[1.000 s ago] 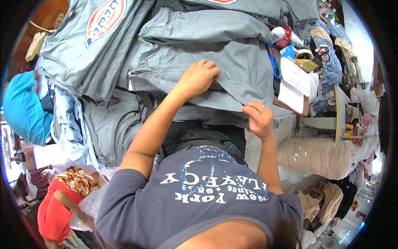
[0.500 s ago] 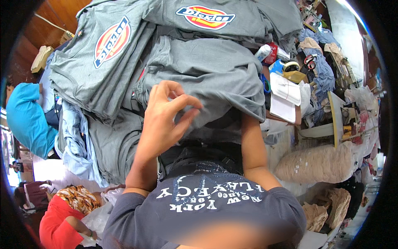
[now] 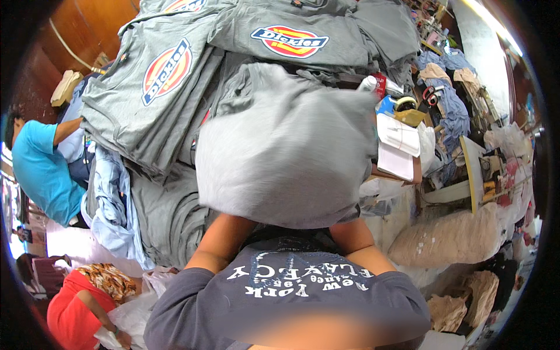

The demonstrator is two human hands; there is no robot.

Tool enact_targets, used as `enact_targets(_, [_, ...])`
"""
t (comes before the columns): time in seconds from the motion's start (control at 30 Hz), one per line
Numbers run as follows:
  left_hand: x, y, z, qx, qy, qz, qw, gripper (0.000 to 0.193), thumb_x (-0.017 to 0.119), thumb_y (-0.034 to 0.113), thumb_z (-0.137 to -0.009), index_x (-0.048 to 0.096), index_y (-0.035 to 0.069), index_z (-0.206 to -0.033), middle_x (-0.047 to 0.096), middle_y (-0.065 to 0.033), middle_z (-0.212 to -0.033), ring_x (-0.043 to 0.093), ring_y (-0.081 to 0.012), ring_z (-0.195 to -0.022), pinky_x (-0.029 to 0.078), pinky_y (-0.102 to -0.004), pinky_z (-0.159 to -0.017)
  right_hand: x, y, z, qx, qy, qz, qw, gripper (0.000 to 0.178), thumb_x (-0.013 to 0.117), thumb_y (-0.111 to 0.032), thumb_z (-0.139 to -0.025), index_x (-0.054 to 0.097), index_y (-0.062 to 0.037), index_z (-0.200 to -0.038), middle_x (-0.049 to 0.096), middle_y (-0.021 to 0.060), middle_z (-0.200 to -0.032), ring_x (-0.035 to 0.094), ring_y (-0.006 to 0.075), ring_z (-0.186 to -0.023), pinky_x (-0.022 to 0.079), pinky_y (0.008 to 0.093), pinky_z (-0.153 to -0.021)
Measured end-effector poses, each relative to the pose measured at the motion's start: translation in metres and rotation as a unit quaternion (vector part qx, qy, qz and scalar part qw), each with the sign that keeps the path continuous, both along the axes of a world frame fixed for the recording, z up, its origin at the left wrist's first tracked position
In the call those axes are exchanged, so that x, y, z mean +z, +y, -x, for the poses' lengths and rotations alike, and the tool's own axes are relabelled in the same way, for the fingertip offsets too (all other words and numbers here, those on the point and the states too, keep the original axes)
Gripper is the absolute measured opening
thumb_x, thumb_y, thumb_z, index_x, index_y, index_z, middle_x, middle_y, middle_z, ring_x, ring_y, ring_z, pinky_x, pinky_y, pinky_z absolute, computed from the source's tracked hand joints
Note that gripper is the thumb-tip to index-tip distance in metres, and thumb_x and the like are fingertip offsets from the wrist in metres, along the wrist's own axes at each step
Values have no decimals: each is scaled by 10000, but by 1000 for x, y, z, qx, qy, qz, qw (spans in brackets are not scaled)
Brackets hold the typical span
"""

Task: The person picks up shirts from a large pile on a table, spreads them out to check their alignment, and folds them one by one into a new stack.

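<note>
A grey T-shirt is spread and lifted in front of my chest, its cloth blurred by motion. My left forearm and my right forearm both reach in under its near edge. The cloth covers both of my hands, so their fingers do not show. Beyond the raised shirt, another crumpled grey garment lies on the pile. Stacks of folded grey shirts with a large red, yellow and blue oval emblem stand to the left and at the back.
On the right are a white notepad, a tape roll, red-handled scissors and a large beige bundle. A person in a blue top is at the left; another in red is at the lower left.
My left hand, bare and pinched above the cloth before, has gone under the grey T-shirt. The shirt has risen and spread toward me. The co-worker's arm at left now reaches to the stack.
</note>
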State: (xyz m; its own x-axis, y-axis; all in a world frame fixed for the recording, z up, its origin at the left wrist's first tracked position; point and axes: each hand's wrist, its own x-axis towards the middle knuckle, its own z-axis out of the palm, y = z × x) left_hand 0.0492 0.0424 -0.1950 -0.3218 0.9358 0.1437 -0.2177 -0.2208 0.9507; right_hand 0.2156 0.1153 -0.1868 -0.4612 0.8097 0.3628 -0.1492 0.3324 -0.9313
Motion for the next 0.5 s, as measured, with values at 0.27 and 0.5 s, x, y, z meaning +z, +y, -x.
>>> enact_targets(0.27, [16,-14,29,27,-102,-54,993,337,533,216,-775,505,13,-1043,549,-117,-964,513,-230,-886,393,-344,-762,-2,-2,-17,7,0,28,1000,204,566,-149,-754,567,10,-884,577,111,-817,565,220,-810,432,302,-749])
enact_targets(0.5, [14,-19,20,30,-57,-37,997,385,520,257,-791,478,13,-1085,523,-129,-1027,488,-241,-950,366,-357,-817,-10,-9,-14,12,-14,28,999,238,575,-179,-759,567,9,-906,580,106,-846,562,209,-828,432,297,-766])
